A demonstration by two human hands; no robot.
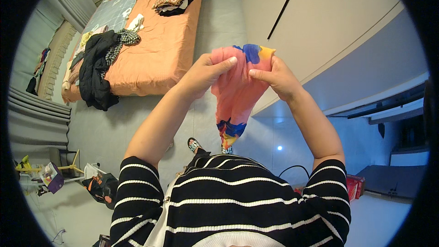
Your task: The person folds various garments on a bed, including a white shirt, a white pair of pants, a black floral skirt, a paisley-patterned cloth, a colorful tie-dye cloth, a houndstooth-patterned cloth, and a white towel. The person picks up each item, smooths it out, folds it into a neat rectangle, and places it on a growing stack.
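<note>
A pink cloth (240, 92) with blue and yellow patches hangs from my two hands in front of my body; its exact kind of garment does not show. My left hand (206, 74) pinches its upper left part, thumb on top. At the upper right, my right hand (280, 77) grips the edge the same way, close to the yellow corner. The cloth narrows downward, and its blue, red and yellow lower end dangles just above my sandalled feet. Fingers behind the fabric are hidden on both sides.
Left of me stands a bed with an orange sheet (157, 48), bearing a black jacket (97, 66), a checkered cloth (116, 45) and a folded clothes pile (173, 2). A pale wardrobe (320, 13) rises on the right. A black bag (103, 187) sits at lower left, a red box (355, 187) at lower right.
</note>
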